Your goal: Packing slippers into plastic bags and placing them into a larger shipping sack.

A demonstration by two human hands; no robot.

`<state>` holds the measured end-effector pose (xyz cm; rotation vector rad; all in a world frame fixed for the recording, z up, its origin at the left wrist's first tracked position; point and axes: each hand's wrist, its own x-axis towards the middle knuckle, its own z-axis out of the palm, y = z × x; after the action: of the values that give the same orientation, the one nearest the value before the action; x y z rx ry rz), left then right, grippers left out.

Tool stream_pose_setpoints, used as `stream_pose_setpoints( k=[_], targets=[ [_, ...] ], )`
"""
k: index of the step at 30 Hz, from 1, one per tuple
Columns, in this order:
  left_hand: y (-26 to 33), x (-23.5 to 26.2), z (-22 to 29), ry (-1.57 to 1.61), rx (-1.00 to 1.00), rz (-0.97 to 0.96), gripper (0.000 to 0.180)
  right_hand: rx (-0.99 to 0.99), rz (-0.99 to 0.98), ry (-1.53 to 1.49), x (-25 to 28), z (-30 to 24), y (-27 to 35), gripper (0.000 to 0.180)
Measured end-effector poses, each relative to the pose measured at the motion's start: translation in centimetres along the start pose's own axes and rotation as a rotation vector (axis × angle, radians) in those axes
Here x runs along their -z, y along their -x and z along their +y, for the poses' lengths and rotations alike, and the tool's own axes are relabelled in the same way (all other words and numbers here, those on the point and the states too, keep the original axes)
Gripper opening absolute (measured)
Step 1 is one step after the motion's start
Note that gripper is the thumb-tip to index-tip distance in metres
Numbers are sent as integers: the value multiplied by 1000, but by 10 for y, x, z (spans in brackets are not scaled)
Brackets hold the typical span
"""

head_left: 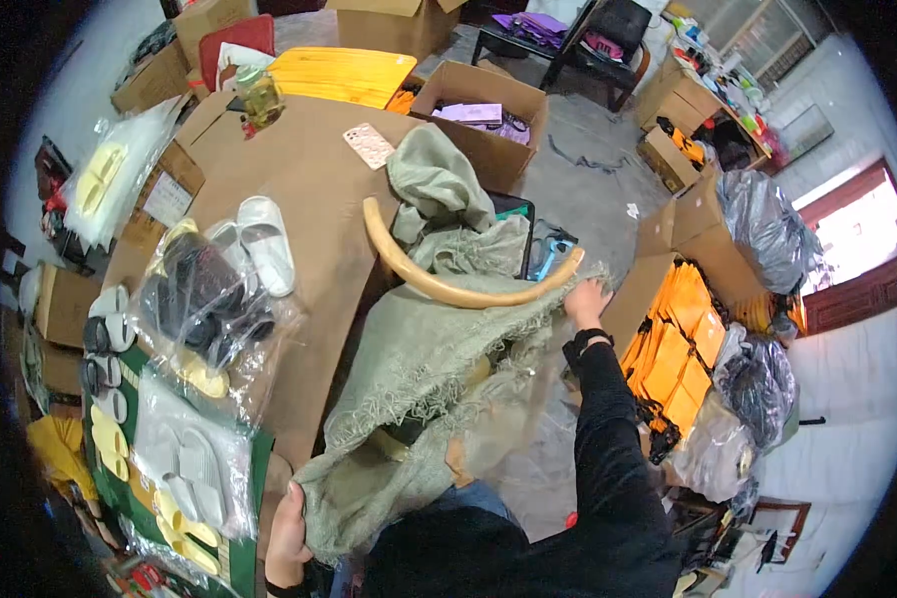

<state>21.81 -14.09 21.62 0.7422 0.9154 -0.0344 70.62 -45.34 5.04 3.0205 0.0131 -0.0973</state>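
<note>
A large grey-green cloth (419, 344) with frayed edges, coarse like sacking, is spread in front of me. My left hand (287, 538) pinches its near left corner, thumb upward. At the far right, my right hand (588, 302) grips another edge of the cloth, next to the end of a curved wooden chair rail (439, 284). The rail lies across the cloth, and part of the cloth is bunched up beyond it. Between its frayed edges a gap shows something dark and yellowish that I cannot make out.
Left stands a cardboard-covered table (319, 239) with a phone (369, 146), a glass jar (259, 97) and bagged slippers (204, 289). More slippers (184, 473) lie nearer on green. Right is a box of orange bags (676, 339); an open carton (481, 115) stands ahead.
</note>
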Motion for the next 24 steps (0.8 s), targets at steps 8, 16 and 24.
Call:
stream_pose_setpoints(
  k=[8, 16, 24],
  targets=[
    [-27, -7, -3, -85, 133, 33, 53, 48, -445, -169, -9, 21, -99, 35],
    [-49, -33, 10, -603, 76, -28, 57, -165, -248, 88, -82, 74, -61, 24],
    [-55, -36, 26, -692, -139, 19, 45, 401, -994, 123, -134, 115, 78, 49]
  ],
)
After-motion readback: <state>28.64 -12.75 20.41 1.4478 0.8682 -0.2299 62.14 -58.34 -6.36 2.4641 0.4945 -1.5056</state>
